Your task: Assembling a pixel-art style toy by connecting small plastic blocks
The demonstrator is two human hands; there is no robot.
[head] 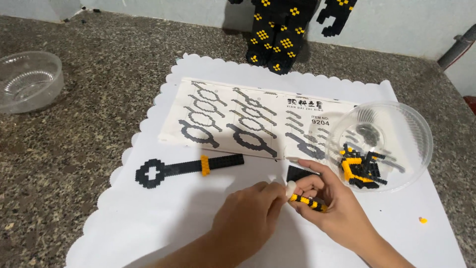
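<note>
Figure: assembly of small bricks on a white scalloped mat (163,218), with every place given from the clear bowl (396,124) of loose black and yellow bricks at the mat's right side. My right hand (332,203) lies just left of and below the bowl and pinches a short black-and-yellow strip (308,201), fingers curled closely about it; my left hand (250,216), further left, meets it with thumb and forefinger narrowed on the strip's near end, though whether a separate brick sits between those tips I cannot tell. A flat black piece (297,172) rests on the mat just left of the bowl, partly hidden by my right fingers. The finished key-shaped build (186,168), black with a yellow band, lies well left of the bowl, and the instruction sheet (233,119) lies left of and partly under it. A black-and-yellow figure (277,34) stands far above and left of the bowl; a second, empty bowl (29,79) sits at the far left. One stray yellow brick (422,220) lies below the bowl. Risks, as I judge them: pressing off-centre could snap the thin strip apart; a slipped pinch could send a brick off the mat onto the speckled counter (64,164), where it would be hard to find; my right wrist, so near, could tip the bowl.
</note>
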